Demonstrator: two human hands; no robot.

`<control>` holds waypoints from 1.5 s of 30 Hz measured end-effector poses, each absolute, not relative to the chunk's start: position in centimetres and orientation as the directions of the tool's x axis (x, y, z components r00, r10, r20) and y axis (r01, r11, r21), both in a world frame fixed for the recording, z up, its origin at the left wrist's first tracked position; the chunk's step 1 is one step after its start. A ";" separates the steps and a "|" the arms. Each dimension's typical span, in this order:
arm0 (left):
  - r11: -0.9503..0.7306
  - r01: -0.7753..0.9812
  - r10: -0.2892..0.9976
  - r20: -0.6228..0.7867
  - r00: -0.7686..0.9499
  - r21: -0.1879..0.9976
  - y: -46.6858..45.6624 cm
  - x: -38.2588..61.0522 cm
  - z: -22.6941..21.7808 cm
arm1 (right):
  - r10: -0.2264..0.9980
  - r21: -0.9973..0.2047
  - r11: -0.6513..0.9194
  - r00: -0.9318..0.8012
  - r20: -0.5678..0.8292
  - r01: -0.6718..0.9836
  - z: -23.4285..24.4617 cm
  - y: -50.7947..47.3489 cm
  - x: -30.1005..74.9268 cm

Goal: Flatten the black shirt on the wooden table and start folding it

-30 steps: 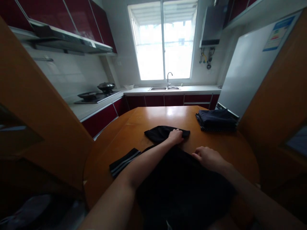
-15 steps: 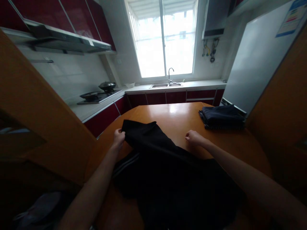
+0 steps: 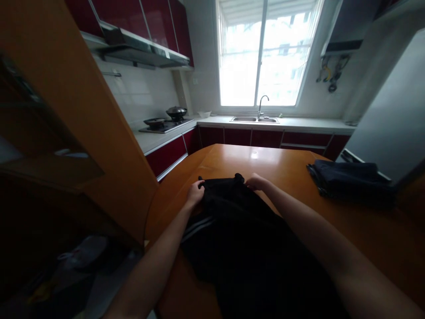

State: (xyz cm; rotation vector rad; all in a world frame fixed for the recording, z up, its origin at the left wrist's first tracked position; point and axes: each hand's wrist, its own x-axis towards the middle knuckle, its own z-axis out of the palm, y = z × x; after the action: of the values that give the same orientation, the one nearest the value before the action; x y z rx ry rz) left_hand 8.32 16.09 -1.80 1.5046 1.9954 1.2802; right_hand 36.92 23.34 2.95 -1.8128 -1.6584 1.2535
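A black garment [image 3: 245,239] with white side stripes lies spread toward me on a round wooden table [image 3: 282,168]. My left hand [image 3: 195,193] grips its far left corner. My right hand [image 3: 257,182] grips its far right corner. Both hands sit at the far edge of the cloth, a short way apart, low over the tabletop. The near part of the garment hangs off the table edge toward me.
A folded dark garment [image 3: 348,182] rests at the table's right side. Behind the table run a counter with a stove and pans [image 3: 164,122] on the left and a sink [image 3: 254,118] under the window. An orange wooden panel [image 3: 83,133] stands close at left.
My left hand carried the garment's end from the table's middle out to the left; my right hand then moved in to grip the other corner. The view shifted left.
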 end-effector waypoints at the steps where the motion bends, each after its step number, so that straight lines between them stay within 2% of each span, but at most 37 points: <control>1: 0.034 0.599 0.893 0.245 -0.378 0.800 16.1 8.3 -2.0 | 0.926 -0.775 -0.201 -0.140 -0.349 0.599 3.0 23.4 36.5; 4: 0.026 0.610 0.898 0.250 -0.362 0.792 16.2 8.3 -2.3 | 0.904 -0.787 -0.051 -0.306 -0.298 0.615 2.8 23.3 35.4; 8: 0.021 0.609 0.900 0.250 -0.357 0.793 16.3 8.3 -2.6 | 0.841 -0.820 0.125 -0.498 -0.211 0.559 1.9 23.0 33.8; 12: 0.006 0.600 0.900 0.257 -0.352 0.800 16.1 8.3 -2.5 | 0.811 -0.844 0.213 -0.570 -0.128 0.492 1.4 22.9 33.3; 16: -0.047 0.582 0.897 0.291 -0.333 0.812 15.5 8.6 -1.9 | 0.823 -0.906 0.225 -0.568 -0.020 0.357 2.1 23.1 35.5; 19: -0.126 0.562 0.894 0.340 -0.293 0.817 15.1 9.1 -1.2 | 0.863 -0.987 0.092 -0.505 0.015 0.129 3.3 23.2 38.2; 22: -0.223 0.529 0.893 0.389 -0.225 0.819 15.0 10.0 -0.5 | 0.900 -0.999 -0.029 -0.435 -0.013 -0.030 4.6 23.3 41.2; 27: -0.406 0.476 0.841 0.523 -0.141 0.781 16.8 11.2 1.4 | 0.953 -0.992 0.018 -0.297 0.056 -0.127 5.9 23.8 46.8; 29: -0.435 0.520 0.821 0.561 -0.105 0.735 18.4 11.7 2.9 | 0.971 -0.992 0.110 -0.204 0.122 -0.065 6.5 24.6 49.2; 32: -0.500 0.554 0.791 0.611 -0.020 0.666 21.9 13.0 5.6 | 0.949 -0.912 0.295 0.022 0.314 0.286 7.8 26.7 52.5; 35: -0.468 0.607 0.817 0.576 0.020 0.643 26.6 15.3 7.7 | 0.869 -0.773 0.311 0.164 0.467 0.553 9.5 29.4 54.8; 40: -0.302 0.684 0.922 0.386 0.033 0.664 32.1 19.9 6.7 | 0.888 -0.712 0.173 0.205 0.411 0.680 9.5 32.0 55.8; 45: -0.315 0.732 0.939 0.311 0.147 0.604 28.7 20.9 2.7 | 0.960 -0.469 0.157 -0.023 0.280 0.869 6.1 28.8 55.8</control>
State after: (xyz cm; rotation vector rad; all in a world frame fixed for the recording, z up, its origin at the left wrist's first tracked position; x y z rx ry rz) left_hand 20.86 28.73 2.66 2.1202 1.6136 0.9419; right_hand 55.79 28.85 6.14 -1.7330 -1.9120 0.2239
